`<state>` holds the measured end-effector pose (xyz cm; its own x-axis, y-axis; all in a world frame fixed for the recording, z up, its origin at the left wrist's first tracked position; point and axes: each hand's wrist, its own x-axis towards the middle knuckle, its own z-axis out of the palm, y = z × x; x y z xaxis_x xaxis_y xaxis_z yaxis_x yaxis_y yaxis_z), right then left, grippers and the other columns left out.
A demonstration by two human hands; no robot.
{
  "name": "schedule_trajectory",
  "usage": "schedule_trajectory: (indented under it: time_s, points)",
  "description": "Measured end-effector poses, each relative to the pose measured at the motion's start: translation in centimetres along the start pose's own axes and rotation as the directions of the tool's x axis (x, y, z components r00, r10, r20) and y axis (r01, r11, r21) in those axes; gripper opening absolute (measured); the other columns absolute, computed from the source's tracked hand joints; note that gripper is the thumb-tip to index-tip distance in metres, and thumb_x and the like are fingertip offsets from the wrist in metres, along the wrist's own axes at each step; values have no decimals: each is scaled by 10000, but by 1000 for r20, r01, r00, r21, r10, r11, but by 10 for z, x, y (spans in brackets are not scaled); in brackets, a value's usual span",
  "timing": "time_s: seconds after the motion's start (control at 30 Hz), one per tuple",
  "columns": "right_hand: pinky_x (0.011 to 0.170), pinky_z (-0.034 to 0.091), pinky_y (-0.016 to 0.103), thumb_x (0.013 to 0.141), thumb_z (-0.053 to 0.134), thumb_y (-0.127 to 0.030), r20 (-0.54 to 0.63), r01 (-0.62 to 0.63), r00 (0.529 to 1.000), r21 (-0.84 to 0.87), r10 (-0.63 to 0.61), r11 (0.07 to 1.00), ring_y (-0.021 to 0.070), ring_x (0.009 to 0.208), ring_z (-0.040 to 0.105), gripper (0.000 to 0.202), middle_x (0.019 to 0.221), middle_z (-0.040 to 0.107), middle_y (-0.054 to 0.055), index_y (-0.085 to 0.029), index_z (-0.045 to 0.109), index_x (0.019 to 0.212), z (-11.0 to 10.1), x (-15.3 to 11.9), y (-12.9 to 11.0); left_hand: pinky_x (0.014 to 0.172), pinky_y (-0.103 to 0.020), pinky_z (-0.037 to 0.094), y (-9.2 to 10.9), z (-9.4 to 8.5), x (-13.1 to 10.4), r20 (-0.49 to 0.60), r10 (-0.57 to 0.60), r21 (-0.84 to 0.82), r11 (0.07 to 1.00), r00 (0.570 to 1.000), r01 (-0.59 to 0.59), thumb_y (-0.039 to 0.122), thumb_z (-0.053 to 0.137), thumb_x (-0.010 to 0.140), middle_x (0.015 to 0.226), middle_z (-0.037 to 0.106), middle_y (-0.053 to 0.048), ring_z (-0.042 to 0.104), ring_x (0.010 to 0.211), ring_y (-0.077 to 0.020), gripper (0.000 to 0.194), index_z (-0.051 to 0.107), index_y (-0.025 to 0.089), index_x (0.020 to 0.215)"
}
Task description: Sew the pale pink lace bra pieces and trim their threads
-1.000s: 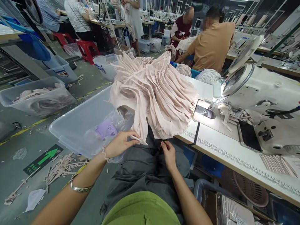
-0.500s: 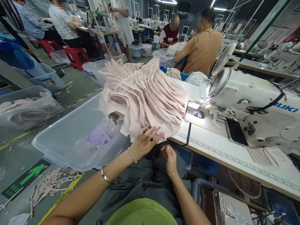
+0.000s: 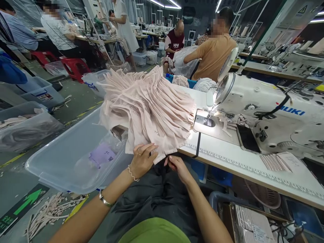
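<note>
Pale pink cloth [image 3: 149, 114] lies in a big pile of folds in the middle of the frame, partly on the white table [image 3: 222, 168] and partly over the edge of the clear box [image 3: 60, 148]. The left hand [image 3: 143, 158] has its fingers bent on the low edge of the cloth; I cannot tell if it is pinching it. Half a second ago those fingers were stretched out straighter. The right hand [image 3: 178, 167] is closed on a small dark tool [image 3: 166, 155], and the tip now meets the cloth edge. Before, this hand was a bit apart from it.

The whole view has turned, so the pile and the sewing machine [image 3: 275, 104] sit more to the left than before. At the top, the person in tan [image 3: 215, 52] now has an arm at a clear bag [image 3: 186, 60], which looks bigger and puffier than it did.

Most of the dark tool is hidden in the right hand, so its shape is hard to make out. The left palm is hidden too. The purple paper [image 3: 101, 155] in the box has marks too small to read. The machine is cut off at the right side, and a box of scraps [image 3: 27, 131] is cut off at the left side
</note>
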<state>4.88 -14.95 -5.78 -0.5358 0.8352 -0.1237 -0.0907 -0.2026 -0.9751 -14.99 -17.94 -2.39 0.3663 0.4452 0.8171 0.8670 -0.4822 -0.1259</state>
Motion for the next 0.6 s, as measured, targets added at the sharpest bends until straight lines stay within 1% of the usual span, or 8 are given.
schedule_trajectory:
  time_s: [0.1, 0.17, 0.27, 0.4, 0.5, 0.6]
  points:
    - [510, 132, 274, 851, 577, -618, 51, -21, 998, 22, 20, 1000, 71, 469, 227, 517, 478, 311, -71, -137, 675, 691, 5, 2, 3, 910, -385, 348, -2, -3, -3, 10, -19, -2, 1000, 1000, 19, -14, 487, 834, 1006, 740, -56, 625, 1034, -207, 256, 590, 216, 884]
    - [507, 115, 276, 843, 590, -617, 71, -9, 997, 80, 4, 997, 68, 461, 203, 508, 469, 295, -78, -140, 665, 688, 9, 3, 3, 900, -390, 346, -3, -4, -5, 15, -12, -9, 1000, 1000, 12, -17, 473, 842, 991, 746, -57, 640, 1020, -210, 257, 589, 207, 886]
    - [505, 96, 278, 827, 613, -618, 71, 26, 997, 159, -38, 987, 61, 454, 167, 499, 462, 275, -86, -148, 638, 663, 13, 3, 4, 902, -398, 341, -6, -5, -6, 47, 17, -45, 999, 999, -14, -21, 431, 871, 914, 757, -40, 679, 964, -196, 271, 596, 188, 924]
    - [506, 101, 276, 817, 629, -614, 64, 37, 997, 161, -48, 986, 61, 459, 173, 489, 468, 282, -86, -149, 629, 666, 11, 1, 6, 878, -392, 343, -8, -3, -4, 80, 26, -74, 997, 996, -20, -8, 380, 885, 861, 754, -40, 703, 872, -178, 285, 598, 171, 928]
    - [504, 102, 273, 830, 622, -602, 49, 37, 998, 153, -44, 988, 63, 459, 173, 469, 477, 274, -91, -151, 631, 700, 7, 1, 7, 866, -389, 340, -9, -2, -2, 85, 31, -83, 996, 996, -24, 7, 384, 893, 858, 755, -37, 706, 863, -180, 277, 604, 173, 923]
    - [500, 102, 271, 834, 628, -591, 50, 31, 998, 134, -38, 990, 64, 459, 184, 464, 476, 280, -88, -150, 632, 691, 6, 3, 8, 873, -388, 338, -9, -5, -3, 73, 27, -73, 997, 997, -21, 4, 410, 891, 854, 757, -28, 707, 863, -178, 274, 615, 184, 919]
